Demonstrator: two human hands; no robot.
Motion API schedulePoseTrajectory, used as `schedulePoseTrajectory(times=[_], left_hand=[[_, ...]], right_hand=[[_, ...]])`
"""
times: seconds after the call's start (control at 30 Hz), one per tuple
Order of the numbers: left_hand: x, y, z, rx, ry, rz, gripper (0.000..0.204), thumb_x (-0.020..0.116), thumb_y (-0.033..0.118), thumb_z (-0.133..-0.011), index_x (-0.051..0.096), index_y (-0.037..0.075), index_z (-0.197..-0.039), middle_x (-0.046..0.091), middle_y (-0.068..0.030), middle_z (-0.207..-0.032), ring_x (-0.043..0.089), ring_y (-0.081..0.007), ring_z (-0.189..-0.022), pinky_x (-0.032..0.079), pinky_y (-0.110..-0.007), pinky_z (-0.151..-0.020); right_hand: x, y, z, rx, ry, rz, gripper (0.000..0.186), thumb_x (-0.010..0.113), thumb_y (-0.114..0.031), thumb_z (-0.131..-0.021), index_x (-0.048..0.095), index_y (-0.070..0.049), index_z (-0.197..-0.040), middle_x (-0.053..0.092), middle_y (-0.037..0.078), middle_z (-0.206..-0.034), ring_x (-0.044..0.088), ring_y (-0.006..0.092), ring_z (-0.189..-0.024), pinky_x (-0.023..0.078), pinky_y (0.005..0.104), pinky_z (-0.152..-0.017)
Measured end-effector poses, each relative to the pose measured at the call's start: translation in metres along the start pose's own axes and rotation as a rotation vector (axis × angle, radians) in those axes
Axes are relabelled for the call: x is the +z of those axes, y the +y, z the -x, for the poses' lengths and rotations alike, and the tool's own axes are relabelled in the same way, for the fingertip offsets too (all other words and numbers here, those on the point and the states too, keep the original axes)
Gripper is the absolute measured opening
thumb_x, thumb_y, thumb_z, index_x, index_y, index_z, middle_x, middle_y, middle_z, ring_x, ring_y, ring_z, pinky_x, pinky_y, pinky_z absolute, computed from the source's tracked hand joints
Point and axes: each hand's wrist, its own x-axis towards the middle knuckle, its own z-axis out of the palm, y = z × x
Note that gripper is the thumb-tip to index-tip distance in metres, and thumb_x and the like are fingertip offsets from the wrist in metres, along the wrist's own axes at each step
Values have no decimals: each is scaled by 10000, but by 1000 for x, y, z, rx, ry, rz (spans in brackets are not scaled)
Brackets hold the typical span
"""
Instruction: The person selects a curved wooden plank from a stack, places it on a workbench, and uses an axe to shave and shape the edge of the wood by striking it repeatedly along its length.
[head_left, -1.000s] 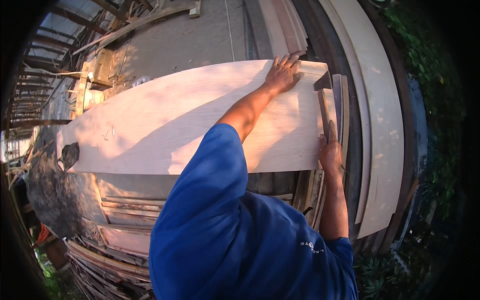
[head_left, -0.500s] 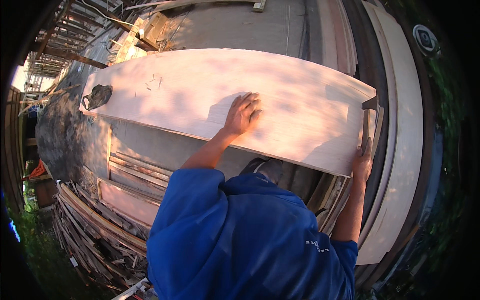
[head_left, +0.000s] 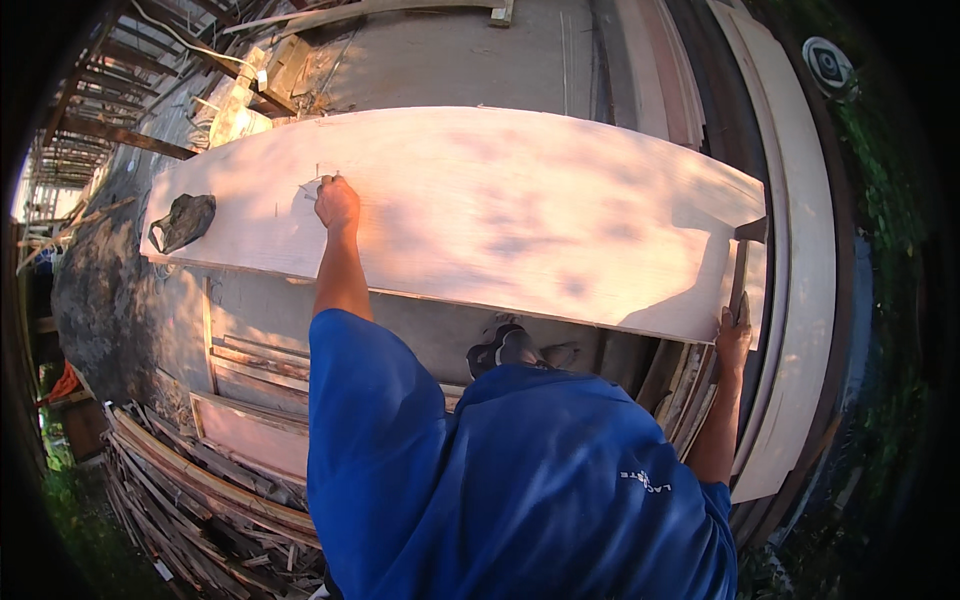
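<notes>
The blue shirt (head_left: 520,480) was close to the near edge of a long wooden panel (head_left: 520,190). At the panel's right end, the right hand (head_left: 734,342) had its fingers grasping the handle of a hammer (head_left: 740,275). A broad stretch separated it from the left hand (head_left: 338,204), well inside the near edge, fingers bunched beside thin nails (head_left: 318,170); whether they pinched one could not be told. A dark bag (head_left: 188,222) lay toward the left end. Past the far edge spread concrete floor (head_left: 450,60), stacked boards (head_left: 650,70) to its right
</notes>
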Motion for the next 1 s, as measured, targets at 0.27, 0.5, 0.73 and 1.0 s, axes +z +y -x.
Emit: schedulePoseTrajectory(times=[0.27, 0.5, 0.73, 1.0], left_hand=[[15, -24, -22, 214, -140, -116, 168, 576, 80, -902, 727, 26, -852, 743, -191, -856, 749, -375, -776, 600, -492, -651], [5, -43, -26, 132, -41, 129, 294, 650, 333, -937, 735, 53, -949, 749, -160, -963, 726, -405, -887, 577, -538, -762], [-21, 3, 4, 177, 74, 443, 212, 609, 191, -912, 760, 41, -914, 769, -156, -905, 732, -373, -788, 580, -472, -718], [-154, 284, 207, 762, -478, 902, 403, 701, 186, -897, 688, -86, -1195, 606, -202, -1228, 645, -309, -1021, 552, -422, -862]], right_hand=[[29, -41, 134, 33, 59, -29, 584, 637, -199, -994, 448, -82, -1534, 637, 295, -1317, 611, 447, -1240, 495, 472, -1020], [64, -33, 225, 100, 137, -174, 588, 623, -227, -1009, 411, -153, -1553, 670, 258, -1279, 645, 430, -1189, 517, 497, -984], [67, -19, 256, 155, 116, -582, 522, 669, -256, -995, 512, -39, -1443, 723, 216, -1131, 696, 343, -1090, 532, 454, -937], [40, 64, 243, 290, 238, -1017, 546, 828, -291, -840, 544, 46, -1162, 564, 67, -745, 573, 143, -531, 452, 329, -476]])
